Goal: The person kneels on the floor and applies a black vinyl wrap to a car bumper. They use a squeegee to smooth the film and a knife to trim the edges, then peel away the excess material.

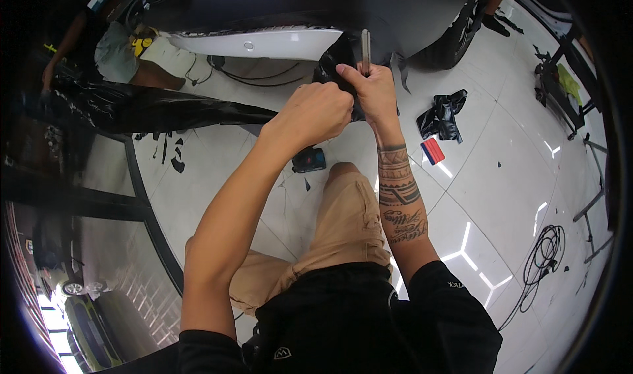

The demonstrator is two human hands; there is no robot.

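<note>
My left hand is closed in a fist on black film, which stretches to the left toward another person. Beside it, my right hand wraps round a slim silver knife, held upright with the thumb stretched out to the left. More black film hangs behind and between my hands, against the car's lower side. I cannot tell whether my right fingers also pinch it. The white sill of the car shows under a dark grey body panel.
A person in grey shorts crouches at left. On the tiled floor lie crumpled black film, a red and blue squeegee, a black and teal device, scraps and a coiled cable. A wheeled stand is at right, a dark-framed glass panel at left.
</note>
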